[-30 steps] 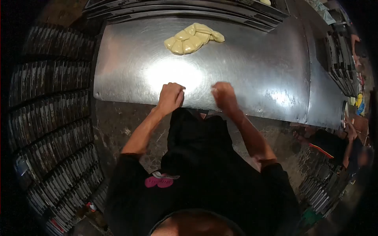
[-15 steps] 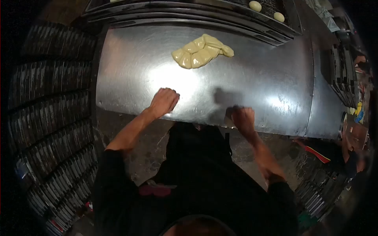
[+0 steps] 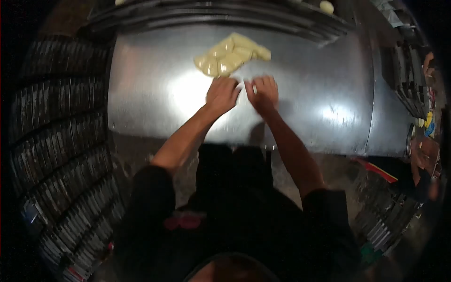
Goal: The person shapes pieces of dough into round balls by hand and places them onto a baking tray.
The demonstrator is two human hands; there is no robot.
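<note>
the dough (image 3: 233,54), pale yellow, glossy and creased into lobes, lies on the metal worktop (image 3: 305,84) at twelve o'clock from the wearer, its narrower end towards one o'clock. just short of its near edge, the left hand (image 3: 223,95) reaches in from seven o'clock, knuckles up and fingers curled. whether it touches the dough or closes on anything cannot be told. the right hand (image 3: 263,94) is just beside it, coming from five o'clock, fingers bent and thumb side facing the left hand; blur hides how wide its grip is (the fingertips are smeared).

beyond the dough at twelve o'clock, dark trays (image 3: 225,18) run across the far side of the worktop, with a pale round ball (image 3: 326,7) at one o'clock. a bright glare falls on the metal, at eight o'clock from the dough. at two o'clock, more dark trays stand as a leaning stack (image 3: 409,82). tall rows of trays (image 3: 61,108) fill nine to ten o'clock. between three and four o'clock, another person (image 3: 413,181) in dark clothing is near the right end of the worktop.
</note>
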